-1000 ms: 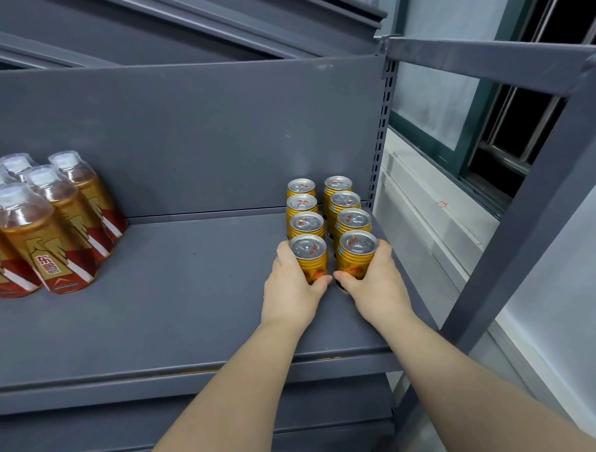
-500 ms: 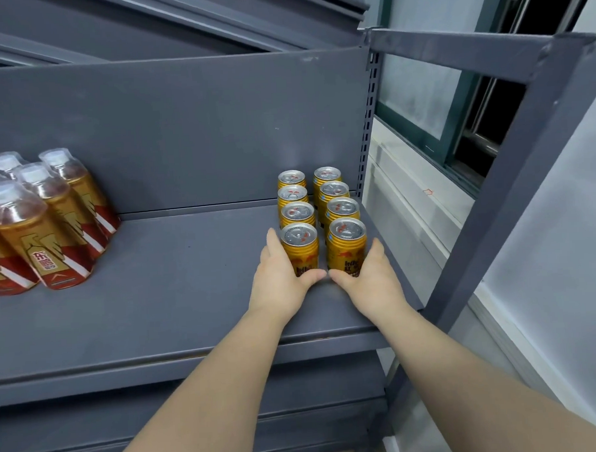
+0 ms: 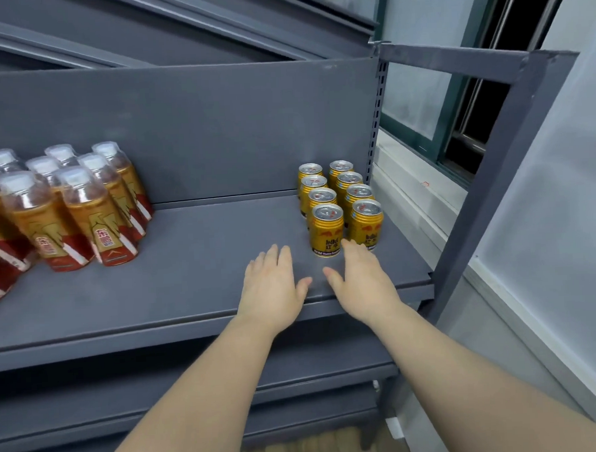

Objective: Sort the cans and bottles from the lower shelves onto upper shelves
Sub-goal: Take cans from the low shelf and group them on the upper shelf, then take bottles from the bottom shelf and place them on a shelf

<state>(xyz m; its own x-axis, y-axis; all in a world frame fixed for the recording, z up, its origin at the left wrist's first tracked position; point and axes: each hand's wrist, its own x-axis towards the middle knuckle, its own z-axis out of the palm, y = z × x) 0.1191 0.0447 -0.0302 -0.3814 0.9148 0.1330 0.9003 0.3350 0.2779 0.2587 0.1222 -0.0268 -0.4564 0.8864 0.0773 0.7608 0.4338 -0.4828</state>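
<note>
Several gold cans [image 3: 327, 229] stand in two tight rows at the right end of a grey shelf [image 3: 189, 264]. My left hand [image 3: 273, 285] hovers flat and empty over the shelf, a little in front and to the left of the nearest can. My right hand [image 3: 360, 277] is also empty with fingers straight, its fingertips just short of the front cans. Several amber bottles [image 3: 94, 214] with clear caps and red-gold labels stand grouped at the shelf's left end.
The shelf's grey back panel [image 3: 200, 127] rises behind the goods, and a slotted upright [image 3: 375, 120] stands right beside the cans. A frame post [image 3: 486, 197] stands at the right. Lower shelves [image 3: 161, 402] lie below. A window [image 3: 454, 92] is beyond.
Both hands have let go of the two front cans and pulled back toward me. The cans stay in place. The camera has drawn back, showing more bottles at the left.
</note>
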